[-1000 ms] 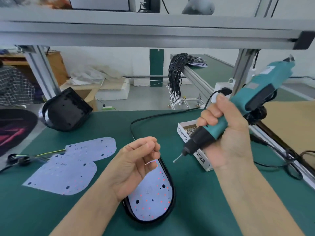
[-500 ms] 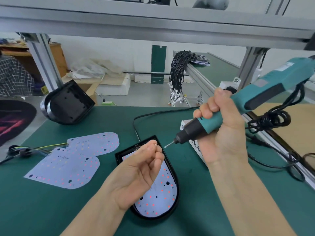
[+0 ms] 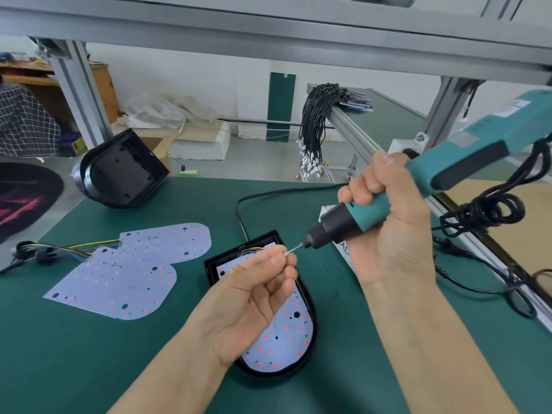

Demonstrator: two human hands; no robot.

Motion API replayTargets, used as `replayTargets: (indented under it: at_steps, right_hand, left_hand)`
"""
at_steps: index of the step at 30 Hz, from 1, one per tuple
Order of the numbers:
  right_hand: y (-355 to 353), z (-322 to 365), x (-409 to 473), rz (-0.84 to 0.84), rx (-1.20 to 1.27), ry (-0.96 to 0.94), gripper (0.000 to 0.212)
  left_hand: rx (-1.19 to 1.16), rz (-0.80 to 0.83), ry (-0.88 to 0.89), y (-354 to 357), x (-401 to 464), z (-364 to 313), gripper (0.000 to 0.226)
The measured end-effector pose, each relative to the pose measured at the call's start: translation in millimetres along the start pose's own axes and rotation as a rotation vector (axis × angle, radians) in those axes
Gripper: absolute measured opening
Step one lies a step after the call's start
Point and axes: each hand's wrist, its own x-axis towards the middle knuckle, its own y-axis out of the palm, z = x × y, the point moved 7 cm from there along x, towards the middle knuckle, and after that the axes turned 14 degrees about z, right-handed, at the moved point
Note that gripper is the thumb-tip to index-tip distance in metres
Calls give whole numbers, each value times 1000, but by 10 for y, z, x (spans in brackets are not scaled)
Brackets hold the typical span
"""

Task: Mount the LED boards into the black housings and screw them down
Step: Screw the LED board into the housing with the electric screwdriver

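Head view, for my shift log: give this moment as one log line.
step: loading screw onto driver bit | left hand: pinches screw | right hand: grips electric screwdriver | LED board: seated in black housing

Bright, even light; soft shadows, wide-angle edge bending, slight blur.

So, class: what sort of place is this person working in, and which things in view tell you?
Most likely a small electronics assembly workshop: an electric screwdriver in the right hand, loose LED boards on a green bench mat, and a bundle of wire harnesses over the aluminium frame.
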Motion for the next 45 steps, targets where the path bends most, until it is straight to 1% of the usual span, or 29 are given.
replayTargets:
  at_steps: [6,15,18,21,30,35,39,41,42,43,44,45]
  right_hand:
    - [-21,-6,-7,-4,-25,-5,30]
    - [-50,-7,3,0,-43,-18,28]
    - [-52,-7,-5,-2,-53,-45,26]
    - [-99,-49,-44,-43,-53,-79,28]
    - [-237,-161,-87,-113,3,-51,27]
    - [-301,-182,-74,-169,57,-47,24]
    - [-362,-186,-69,-200,52,-47,29]
    - [-390,-171,-53,-206,59,-55,28]
    - [-403,-161,-44,-203,66,-56,27]
    - [-416,-152,-32,-197,68,-55,27]
    - [-435,-145,-26,-192,65,-52,27]
    - [-453,-145,-22,-187,57,-45,27]
  left_hand:
    - [4,-28,6,-9,-2,15,12]
    - [-14,-53,62,6,28,30,11]
    - [45,-65,132,4,63,-9,12]
    - [126,-95,213,-22,88,-79,13]
    - [208,-107,247,-70,121,-135,13]
    - [254,-101,279,-61,137,-178,23]
    - [263,-95,259,-55,111,-177,34]
    - [354,-104,266,-73,71,-216,45]
    - [450,-141,281,-119,31,-269,51]
    - [584,-215,306,-199,-27,-356,52]
    - [751,-331,340,-299,-112,-476,49]
    - [951,-484,354,-401,-219,-606,47]
